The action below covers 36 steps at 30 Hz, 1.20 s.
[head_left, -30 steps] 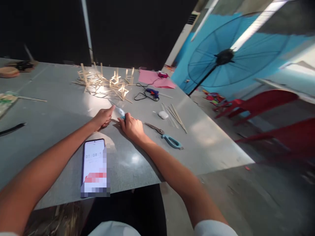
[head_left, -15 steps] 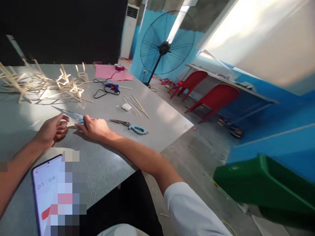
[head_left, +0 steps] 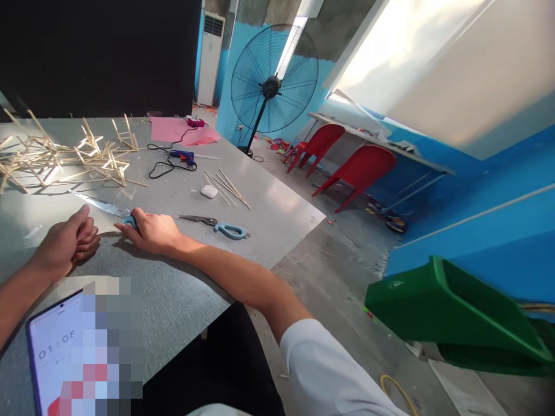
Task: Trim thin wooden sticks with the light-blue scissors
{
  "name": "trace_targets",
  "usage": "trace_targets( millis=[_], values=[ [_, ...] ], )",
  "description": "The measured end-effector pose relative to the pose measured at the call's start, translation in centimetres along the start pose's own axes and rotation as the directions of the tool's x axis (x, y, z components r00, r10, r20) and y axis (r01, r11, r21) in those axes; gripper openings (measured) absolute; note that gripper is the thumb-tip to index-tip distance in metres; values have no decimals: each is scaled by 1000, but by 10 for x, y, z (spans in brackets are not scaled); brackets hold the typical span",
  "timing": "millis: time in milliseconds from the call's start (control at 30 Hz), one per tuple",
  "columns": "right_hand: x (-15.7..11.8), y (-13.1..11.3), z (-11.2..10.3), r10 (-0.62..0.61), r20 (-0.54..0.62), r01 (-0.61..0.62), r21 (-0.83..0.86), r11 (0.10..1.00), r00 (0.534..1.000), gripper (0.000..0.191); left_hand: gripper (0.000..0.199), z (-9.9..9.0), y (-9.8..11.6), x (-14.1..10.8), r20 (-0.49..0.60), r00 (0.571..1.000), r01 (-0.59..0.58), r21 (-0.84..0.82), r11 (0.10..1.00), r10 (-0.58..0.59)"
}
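Note:
My right hand [head_left: 151, 231] rests on the table, closed around the light blue handle of a pair of scissors [head_left: 104, 205], whose blades point away to the left. To the left of it, my left hand [head_left: 69, 242] is curled into a fist with the thumb on top, and nothing shows in it. A second pair of scissors [head_left: 231, 231] with dark blades lies beyond my right forearm. In front of my left forearm, a phone [head_left: 56, 323] showing a timer lies on the table, partly blurred out.
Frames of thin wooden sticks [head_left: 115, 167] stand at the back left. Farther right are a glue gun [head_left: 184, 157] with its cord, pink paper [head_left: 167, 129], a small white case [head_left: 208, 191] and loose sticks [head_left: 234, 189]. A green bin [head_left: 407, 306] is beyond the table's right edge.
My left hand's fingers have curled tighter, and it has drawn slightly away from the scissors. The view has turned a little right; my right hand still grips the handle.

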State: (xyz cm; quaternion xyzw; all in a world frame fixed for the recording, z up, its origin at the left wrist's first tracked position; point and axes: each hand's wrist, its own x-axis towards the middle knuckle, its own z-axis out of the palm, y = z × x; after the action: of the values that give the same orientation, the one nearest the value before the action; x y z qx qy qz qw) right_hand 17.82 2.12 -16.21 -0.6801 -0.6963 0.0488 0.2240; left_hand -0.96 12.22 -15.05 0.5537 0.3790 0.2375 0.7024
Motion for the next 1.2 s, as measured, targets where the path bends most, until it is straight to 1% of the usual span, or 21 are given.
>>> trace_targets(
  millis=[100,300,500,567,633,733,767,833,867,967,1033,1100,1200],
  values=[
    [0,1,0,-13,-13,13,2,1000,1000,66,67,-2,0,1,8,1000,14,13,1000,-14],
    [-3,-2,-3,-14,-9,14,-10,1000,1000,71,68,-9,-2,2,51,999,-7,7,1000,7],
    [-2,0,-5,-1,8,2,-20,1000,1000,70,61,-14,-3,8,85,994,72,-67,995,-67],
    [-1,0,-5,3,23,-2,-29,1000,1000,67,56,-12,-2,8,63,996,69,-99,993,-63],
    [-3,-3,-4,11,28,-10,-49,999,1000,64,53,-7,-2,5,15,999,49,-123,991,-48],
    [-9,-10,-4,25,37,-22,-95,995,999,57,50,4,-3,-4,-36,998,45,-100,994,-48],
    [-11,-10,-3,34,38,-29,-114,993,999,55,48,7,-4,-6,-38,998,48,-96,994,-52],
    [-13,-9,1,14,44,-8,-139,990,999,54,42,10,-6,-7,-72,997,20,-114,993,-28],
    [-13,-8,4,11,39,-5,-151,988,999,53,39,10,-8,-7,-71,997,11,-120,993,-20],
    [-13,-3,11,-10,46,18,-159,987,999,54,30,10,-11,-9,-17,1000,18,-131,991,-20],
    [-13,-2,13,-20,51,28,-164,986,999,55,25,10,-12,-12,20,1000,-6,-126,992,9],
    [-14,-2,13,-22,53,31,-176,984,998,56,24,10,-12,-15,52,998,-23,-103,994,29],
    [-14,-3,13,-23,52,34,-207,978,998,55,28,9,-13,-15,66,997,-45,-71,996,50]
  ],
)
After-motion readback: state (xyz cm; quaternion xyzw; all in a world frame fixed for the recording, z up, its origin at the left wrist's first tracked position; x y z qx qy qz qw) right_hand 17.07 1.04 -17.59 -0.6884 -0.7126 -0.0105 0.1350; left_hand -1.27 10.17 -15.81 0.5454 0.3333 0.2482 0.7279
